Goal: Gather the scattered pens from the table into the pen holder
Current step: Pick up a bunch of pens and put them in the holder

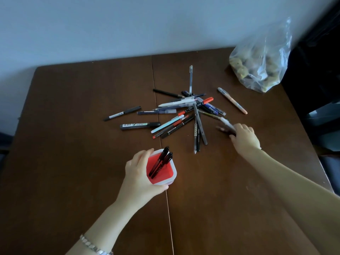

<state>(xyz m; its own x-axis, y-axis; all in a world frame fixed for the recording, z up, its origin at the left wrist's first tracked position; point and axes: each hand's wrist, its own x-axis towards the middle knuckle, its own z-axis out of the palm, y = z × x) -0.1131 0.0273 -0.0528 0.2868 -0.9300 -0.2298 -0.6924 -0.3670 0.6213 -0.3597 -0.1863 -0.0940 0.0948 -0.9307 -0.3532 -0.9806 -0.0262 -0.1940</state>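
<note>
A white pen holder (170,178) with a red inside stands near the table's front middle, with two dark pens (161,161) leaning in it. My left hand (139,173) wraps around its left side. Several pens and markers (184,112) lie in a loose heap behind it, and a peach highlighter (232,100) lies apart to the right. My right hand (244,136) rests at the heap's right edge, fingers curled over a blurred white pen (226,122) and a dark one (223,129); the grip is unclear.
A clear plastic bag (261,61) with lumpy brownish contents sits at the table's back right corner. The brown table (82,153) has a seam down its middle. Black markers (139,125) lie left of the heap. Dark furniture (320,70) stands to the right.
</note>
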